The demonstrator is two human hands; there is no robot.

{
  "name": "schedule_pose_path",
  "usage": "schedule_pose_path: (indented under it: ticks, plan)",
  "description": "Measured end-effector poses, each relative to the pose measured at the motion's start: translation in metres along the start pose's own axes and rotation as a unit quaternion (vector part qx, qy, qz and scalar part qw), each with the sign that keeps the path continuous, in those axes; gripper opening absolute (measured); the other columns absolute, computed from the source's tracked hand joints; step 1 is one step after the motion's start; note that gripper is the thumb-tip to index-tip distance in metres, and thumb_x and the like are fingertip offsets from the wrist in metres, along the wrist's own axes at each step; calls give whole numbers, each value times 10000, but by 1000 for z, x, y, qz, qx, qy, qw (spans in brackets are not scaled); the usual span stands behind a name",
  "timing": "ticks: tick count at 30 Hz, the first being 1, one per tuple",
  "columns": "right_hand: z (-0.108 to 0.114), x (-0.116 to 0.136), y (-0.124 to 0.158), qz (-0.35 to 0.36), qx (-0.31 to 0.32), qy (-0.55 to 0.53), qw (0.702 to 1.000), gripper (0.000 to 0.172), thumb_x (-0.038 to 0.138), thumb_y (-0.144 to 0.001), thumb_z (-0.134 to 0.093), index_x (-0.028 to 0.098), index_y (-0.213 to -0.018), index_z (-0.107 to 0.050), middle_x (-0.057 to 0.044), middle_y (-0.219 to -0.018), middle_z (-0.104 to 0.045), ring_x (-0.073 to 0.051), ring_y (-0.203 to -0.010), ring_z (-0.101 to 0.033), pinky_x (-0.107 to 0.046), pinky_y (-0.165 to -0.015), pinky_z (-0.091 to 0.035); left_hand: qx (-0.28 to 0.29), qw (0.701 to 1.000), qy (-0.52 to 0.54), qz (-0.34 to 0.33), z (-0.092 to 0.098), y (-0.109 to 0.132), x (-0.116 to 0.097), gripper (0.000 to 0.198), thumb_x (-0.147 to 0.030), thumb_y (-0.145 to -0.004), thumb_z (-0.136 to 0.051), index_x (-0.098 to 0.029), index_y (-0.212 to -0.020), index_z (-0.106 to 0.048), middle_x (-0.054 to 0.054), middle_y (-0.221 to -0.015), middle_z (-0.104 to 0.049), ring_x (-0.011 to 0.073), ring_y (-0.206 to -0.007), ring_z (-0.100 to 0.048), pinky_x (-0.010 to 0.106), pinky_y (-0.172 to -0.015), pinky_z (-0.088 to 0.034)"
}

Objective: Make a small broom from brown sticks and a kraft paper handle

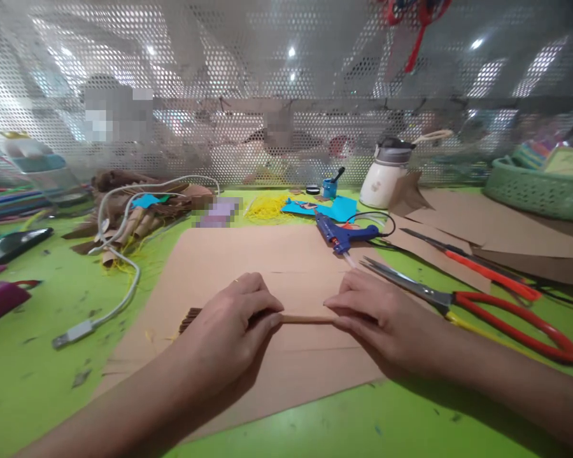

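I had the strip (308, 319) between both hands, on or just above the brown sheet (305, 369). Narrow, rolled or folded paper; I couldn't tell which.

Left hand (241, 318): tight pinch, thumb and fingertips on the strip's left part. Right hand (384, 312): same narrow pinch on its right part. Only the middle stretch showed between them; couldn't see how far it ran under the fingers. Sheet lay flat under both hands, faint crosswise lines on the near and far side of the strip.

Beside the left wrist I had a pleated brown piece (190, 320), partly hidden by the arm. Beyond the right hand: blue glue gun (344, 236), nozzle pointing away and left, glue stick toward the hand.

Right of the right hand: scissors (446, 300), red handles outward, blade tips near the knuckles. Beyond those, a red-handled tool (484, 268) and more brown paper (516, 219).

Well left of the left hand: white cable (128, 296), brown bundle (136, 226) farther out.

Past both hands: yellow shreds (266, 208), blue paper (346, 208), paint pot (330, 188). Jar (379, 181) beyond the right hand, green basket (535, 191) far right of it.
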State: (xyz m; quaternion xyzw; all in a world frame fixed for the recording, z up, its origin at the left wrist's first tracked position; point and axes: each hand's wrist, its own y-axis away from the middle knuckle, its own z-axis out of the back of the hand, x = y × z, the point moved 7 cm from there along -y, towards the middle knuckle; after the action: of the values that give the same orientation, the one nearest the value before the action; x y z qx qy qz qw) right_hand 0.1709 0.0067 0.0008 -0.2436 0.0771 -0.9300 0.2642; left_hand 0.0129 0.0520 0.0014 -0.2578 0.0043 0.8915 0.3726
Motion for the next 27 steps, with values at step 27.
schedule_pose_path:
  ticks: [27]
  plan:
    - [11,-14,2,-51,-50,-25,997,120,291,-813,-610,186,-779,-658,-26,-751,-604,-157,-743,-532,-291,-668,-415,9,999,-46,20,5,-5,-3,147,-228,-849,-469,-203,-848,-614,30,-848,-584,175,-808,-521,282,-681,-391]
